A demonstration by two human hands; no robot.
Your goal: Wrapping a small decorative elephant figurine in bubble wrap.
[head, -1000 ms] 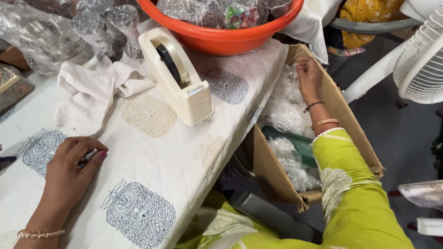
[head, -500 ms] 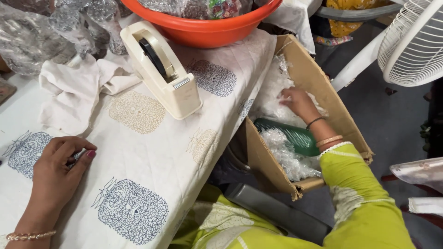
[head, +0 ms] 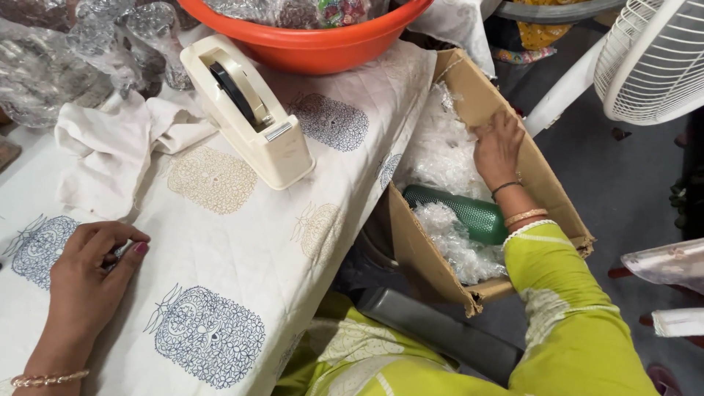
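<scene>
Two containers: cardboard box [head: 469,242] beside the desk [head: 242,257] — clear plastic wrap [head: 447,154], green object [head: 469,214]; orange tub [head: 308,44] — wrapped items. Right hand [head: 499,147] in box, grip clenched on wrap; left hand [head: 92,271] rests curled on desk — contents indiscernible.

A single head-worn camera looks steeply down from close above the person's lap. It faces forward across a printed tablecloth [head: 220,293] on the left and into an open cardboard box [head: 418,257] on the right, with floor beyond.
</scene>
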